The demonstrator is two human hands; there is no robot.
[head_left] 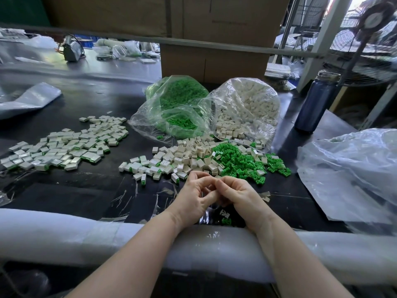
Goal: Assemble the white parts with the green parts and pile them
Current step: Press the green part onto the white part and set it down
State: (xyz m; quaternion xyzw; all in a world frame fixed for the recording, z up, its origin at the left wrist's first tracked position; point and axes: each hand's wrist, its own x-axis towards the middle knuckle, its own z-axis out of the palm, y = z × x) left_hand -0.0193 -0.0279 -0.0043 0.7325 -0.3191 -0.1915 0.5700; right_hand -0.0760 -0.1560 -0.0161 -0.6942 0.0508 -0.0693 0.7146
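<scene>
White parts (189, 155), green parts (238, 160) heaped beyond joined left hand (193, 196), right hand (240, 194)

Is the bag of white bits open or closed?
Open. The white bag lies on its side, and white parts spill from its mouth onto the table.

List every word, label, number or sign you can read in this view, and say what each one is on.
None can be read.
Cardboard box: a faint line of print, too blurred to read.
Loose green parts: pale raised marks on some, too small to make out.
Green part by the right hand: a white mark, not legible.
Blue bottle: no readable label.
</scene>
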